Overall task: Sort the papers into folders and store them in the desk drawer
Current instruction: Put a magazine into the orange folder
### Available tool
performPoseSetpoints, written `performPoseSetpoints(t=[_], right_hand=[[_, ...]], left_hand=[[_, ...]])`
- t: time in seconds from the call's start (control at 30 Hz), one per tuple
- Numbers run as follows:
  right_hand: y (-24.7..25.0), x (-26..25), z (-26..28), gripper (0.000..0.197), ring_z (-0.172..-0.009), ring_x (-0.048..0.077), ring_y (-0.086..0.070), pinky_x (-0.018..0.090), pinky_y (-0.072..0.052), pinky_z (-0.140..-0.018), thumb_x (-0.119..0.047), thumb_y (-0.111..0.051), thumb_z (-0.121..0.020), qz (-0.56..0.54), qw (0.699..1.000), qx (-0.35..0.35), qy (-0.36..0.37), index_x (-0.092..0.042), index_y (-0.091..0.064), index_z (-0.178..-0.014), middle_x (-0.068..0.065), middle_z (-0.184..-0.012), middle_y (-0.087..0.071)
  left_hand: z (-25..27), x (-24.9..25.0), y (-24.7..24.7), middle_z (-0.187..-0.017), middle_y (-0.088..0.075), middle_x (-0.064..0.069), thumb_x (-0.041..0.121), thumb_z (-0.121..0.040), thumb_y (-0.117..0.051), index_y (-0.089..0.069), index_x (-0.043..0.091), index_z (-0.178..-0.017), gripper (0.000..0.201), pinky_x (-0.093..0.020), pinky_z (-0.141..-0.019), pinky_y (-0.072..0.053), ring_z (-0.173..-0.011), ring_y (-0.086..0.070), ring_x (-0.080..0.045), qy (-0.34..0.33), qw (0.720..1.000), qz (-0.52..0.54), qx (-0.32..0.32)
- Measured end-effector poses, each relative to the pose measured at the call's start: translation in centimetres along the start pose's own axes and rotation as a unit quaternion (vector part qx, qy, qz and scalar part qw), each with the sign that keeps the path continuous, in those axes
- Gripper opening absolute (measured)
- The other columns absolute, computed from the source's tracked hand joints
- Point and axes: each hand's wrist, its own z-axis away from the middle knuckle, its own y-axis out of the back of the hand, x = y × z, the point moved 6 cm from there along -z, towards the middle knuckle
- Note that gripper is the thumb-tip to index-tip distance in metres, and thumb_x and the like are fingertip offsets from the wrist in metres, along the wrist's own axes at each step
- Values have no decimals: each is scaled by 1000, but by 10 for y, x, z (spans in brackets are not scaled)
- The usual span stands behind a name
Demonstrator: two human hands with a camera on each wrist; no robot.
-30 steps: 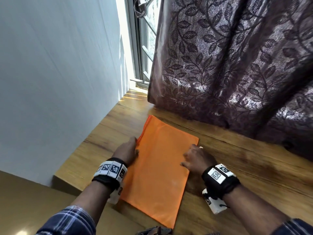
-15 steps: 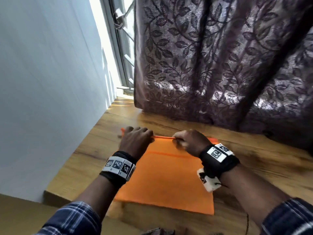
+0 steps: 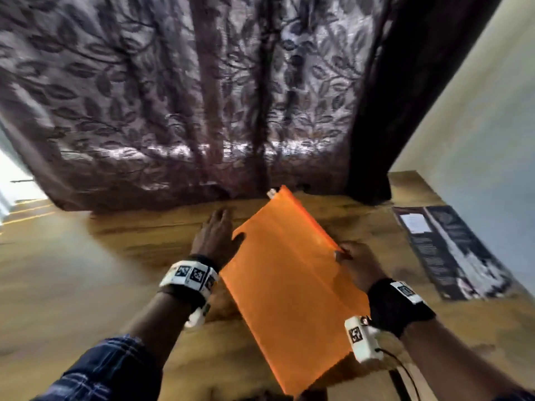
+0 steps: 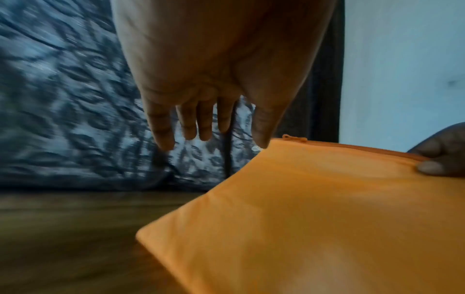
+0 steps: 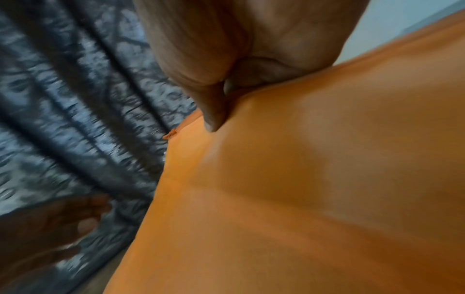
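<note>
Orange folder (image 3: 292, 273): lifted above wooden desk (image 3: 86, 273), tilted, zip edge toward curtain (image 3: 202, 96).
R hand (image 3: 357, 267): thumb + fingers pinch folder's right edge.
L hand (image 3: 215, 238): fingers straight, spread, beside folder's left edge; holds nothing.
Dark leaflet (image 3: 451, 250): flat on desk, far right.

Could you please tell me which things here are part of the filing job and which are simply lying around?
Part of the job:
orange folder
right hand pinching its edge
left hand, open beside it

Lying about:
dark leaflet
curtain
</note>
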Motion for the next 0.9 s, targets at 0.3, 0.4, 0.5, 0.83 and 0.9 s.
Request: performPoseSetpoints(t=[0.3,0.4,0.5,0.83,0.9], right_hand=[[84,138,-19,41,-98,35,-62,38,-45,-76,-10,-57,-88,-48,986,91,-129,-12,-55,-129,19,-111,-67],[94,162,-34,55,-98,33,-63,42,-52,-83,-4,-53,-85,-12,992,56,-113,-26,-50,-135,10,-113,-66],[101,177,-50,38,-100,32,-64,35,-51,-83,-7,-52,-81,66,994,7,-82,-22,-65,-114,10,-112,-68],[108,180,-77,13,-90,28,-65,34,-53,-76,-26,-62,-84,138,989,-35,-34,-16,-68,-89,5,-96,-70],[107,181,-80,9,-84,24,-64,34,-54,-73,-27,-66,-79,108,992,-40,-51,-19,-65,-82,2,-89,-68]], left_hand=[[16,144,-139,-165,-3,-13,51,-93,-55,-9,18,-157,86,-47,-118,-26,-152,-11,-29,-75,969,-112,-206],[24,171,-169,-166,4,-10,61,-89,-55,1,24,-157,96,-49,-119,-23,-153,-6,-27,-56,964,-102,-240],[28,185,-191,-165,9,-12,62,-88,-56,5,20,-157,102,-49,-121,-17,-152,3,-32,-28,958,-111,-262],[37,195,-199,-163,19,-14,59,-87,-61,11,20,-156,108,-49,-123,-8,-151,11,-35,24,960,-95,-262],[40,194,-200,-163,18,-13,58,-86,-63,10,21,-156,108,-48,-123,-8,-151,11,-34,27,962,-87,-259]])
